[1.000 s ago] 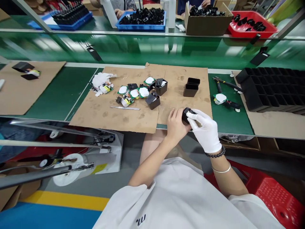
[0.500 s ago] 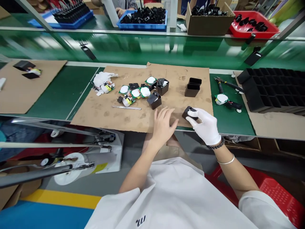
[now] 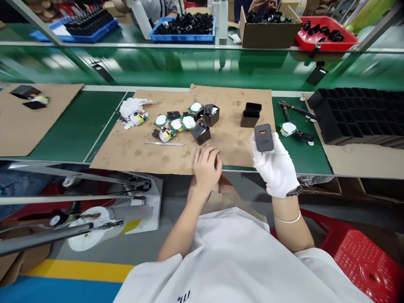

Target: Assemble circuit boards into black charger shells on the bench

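- Charger: a dark block with an orange-marked face turned up toward the camera, clasped in the gloved right hand and raised above the near edge of the cardboard.
- Left hand: bare, loosely curled, grasping nothing, resting on the cardboard's near edge, well left of the charger.
- Beyond the charger: two empty black shells.
- Beyond the left hand: a shell, circuit boards and a metal blade.
- Right of the grip: pliers and a black tray.
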`<action>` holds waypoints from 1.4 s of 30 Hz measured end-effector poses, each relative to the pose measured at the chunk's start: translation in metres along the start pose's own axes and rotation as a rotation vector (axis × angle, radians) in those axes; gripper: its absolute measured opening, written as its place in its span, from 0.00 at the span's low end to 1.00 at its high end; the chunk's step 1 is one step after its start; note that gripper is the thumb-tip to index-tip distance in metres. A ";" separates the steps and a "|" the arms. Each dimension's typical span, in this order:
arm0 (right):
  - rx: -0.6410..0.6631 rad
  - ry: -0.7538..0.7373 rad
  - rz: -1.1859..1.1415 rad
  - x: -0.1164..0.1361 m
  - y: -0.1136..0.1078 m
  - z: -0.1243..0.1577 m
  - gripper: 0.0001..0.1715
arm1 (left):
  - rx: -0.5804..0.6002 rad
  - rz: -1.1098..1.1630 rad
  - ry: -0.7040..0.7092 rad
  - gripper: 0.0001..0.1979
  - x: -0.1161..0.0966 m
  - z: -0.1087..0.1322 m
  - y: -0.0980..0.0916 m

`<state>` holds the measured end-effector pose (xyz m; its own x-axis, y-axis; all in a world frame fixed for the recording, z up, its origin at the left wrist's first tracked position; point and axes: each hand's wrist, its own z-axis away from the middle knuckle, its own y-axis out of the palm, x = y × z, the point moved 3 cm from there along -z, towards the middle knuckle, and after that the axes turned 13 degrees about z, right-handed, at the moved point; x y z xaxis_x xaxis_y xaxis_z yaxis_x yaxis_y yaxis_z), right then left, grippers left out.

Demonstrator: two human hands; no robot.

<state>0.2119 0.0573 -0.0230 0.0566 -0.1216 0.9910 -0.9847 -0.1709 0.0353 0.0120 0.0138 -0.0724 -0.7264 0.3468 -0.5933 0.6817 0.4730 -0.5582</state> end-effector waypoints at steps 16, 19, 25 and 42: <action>-0.095 0.091 -0.296 0.053 0.035 0.007 0.11 | 0.011 -0.016 0.070 0.12 -0.002 0.002 -0.002; -0.151 0.246 -0.492 0.056 0.042 0.004 0.08 | -0.019 -0.042 0.116 0.11 -0.003 0.002 -0.002; -0.168 0.400 -0.645 0.049 0.020 -0.041 0.09 | -0.142 -0.077 0.235 0.10 -0.005 0.002 0.001; -0.295 0.006 0.930 0.029 0.000 -0.313 0.25 | -0.250 -0.059 0.467 0.12 0.011 0.018 0.009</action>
<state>0.1621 0.3595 0.0458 -0.7641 -0.0793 0.6402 -0.6377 0.2429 -0.7310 0.0116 0.0071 -0.0948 -0.7631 0.6104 -0.2124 0.6386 0.6615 -0.3932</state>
